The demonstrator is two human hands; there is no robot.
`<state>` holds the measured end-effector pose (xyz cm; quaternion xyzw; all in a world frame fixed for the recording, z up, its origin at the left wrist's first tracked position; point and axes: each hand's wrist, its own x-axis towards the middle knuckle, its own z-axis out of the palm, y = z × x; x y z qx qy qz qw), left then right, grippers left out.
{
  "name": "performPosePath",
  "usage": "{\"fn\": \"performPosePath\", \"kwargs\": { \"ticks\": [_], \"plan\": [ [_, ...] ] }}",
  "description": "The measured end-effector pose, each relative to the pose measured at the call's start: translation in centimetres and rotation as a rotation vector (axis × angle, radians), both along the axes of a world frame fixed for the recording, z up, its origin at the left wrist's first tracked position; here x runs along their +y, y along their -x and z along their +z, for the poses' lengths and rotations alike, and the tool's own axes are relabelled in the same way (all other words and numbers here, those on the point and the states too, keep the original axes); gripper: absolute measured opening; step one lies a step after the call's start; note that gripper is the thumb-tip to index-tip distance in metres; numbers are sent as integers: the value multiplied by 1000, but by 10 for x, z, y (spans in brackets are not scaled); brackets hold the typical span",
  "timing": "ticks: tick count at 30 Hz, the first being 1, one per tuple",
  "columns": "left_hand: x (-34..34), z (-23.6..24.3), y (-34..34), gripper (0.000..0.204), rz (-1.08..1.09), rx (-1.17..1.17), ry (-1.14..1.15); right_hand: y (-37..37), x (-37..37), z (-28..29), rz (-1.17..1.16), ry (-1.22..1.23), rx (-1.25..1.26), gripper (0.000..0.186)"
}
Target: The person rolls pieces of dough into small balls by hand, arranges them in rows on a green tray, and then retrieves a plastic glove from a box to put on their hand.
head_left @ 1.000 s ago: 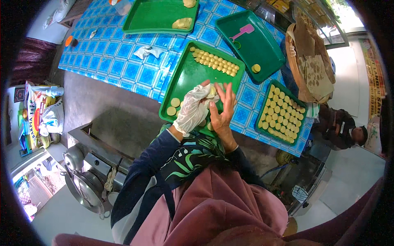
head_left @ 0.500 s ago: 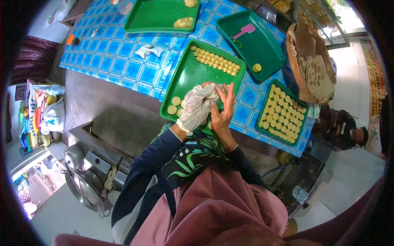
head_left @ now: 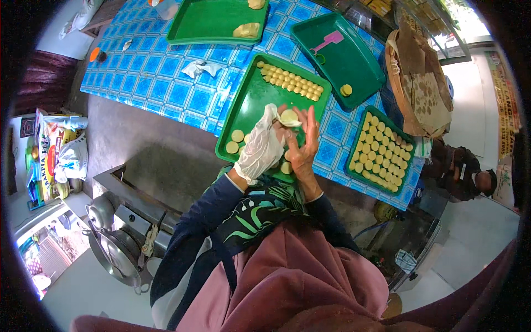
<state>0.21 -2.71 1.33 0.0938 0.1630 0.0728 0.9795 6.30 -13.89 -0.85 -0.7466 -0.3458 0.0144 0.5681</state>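
A small pale round of dough (head_left: 289,117) rests between my two hands, over the green tray (head_left: 239,116). My left hand (head_left: 261,150), in a thin white glove, cups the dough from its left side. My bare right hand (head_left: 302,152) supports it from the right, with fingers extending up beside it. Under the dough's disc a thin flap hangs toward my palms. Rows of small yellow dough balls (head_left: 291,83) fill the tray's far right side. Flattened pale rounds (head_left: 237,135) lie at its near left, others partly hidden by my hands.
To the right stands a green tray of pale rounds (head_left: 381,152). A dark green tray (head_left: 354,69) holds a pink scraper (head_left: 332,39). Another green tray (head_left: 191,25) with dough lumps sits at the back. Pots (head_left: 116,249) stand low left; a person (head_left: 467,174) is far right.
The hands have opened from around the dough, so its pale round face now shows between them. The left hand's fingers have straightened upward. Trays stay in place.
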Motion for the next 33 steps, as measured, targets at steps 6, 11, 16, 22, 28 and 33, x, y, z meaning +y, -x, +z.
{"fn": "performPosePath", "kwargs": {
  "ticks": [6, 11, 16, 22, 28, 33],
  "plan": [
    [1, 1, -1, 67, -82, 216, -569, -11, 0, -21, 65, -390, 882, 57],
    [2, 5, 0, 64, -28, 146, -642, -5, 5, -34, 42, -563, 1153, 52],
    [7, -15, 4, 57, 202, 110, -380, -10, 4, -38, 110, -619, 1299, 39],
    [20, -21, 19, 51, 244, 416, -970, -6, 7, -25, -76, -698, 1483, 30],
    [13, -5, 20, 38, -33, 213, -1020, 2, 11, -23, -90, -525, 1235, 41],
    [23, -16, 24, 24, -13, 177, -252, 9, 17, -8, -62, -269, 898, 36]
  ]
}}
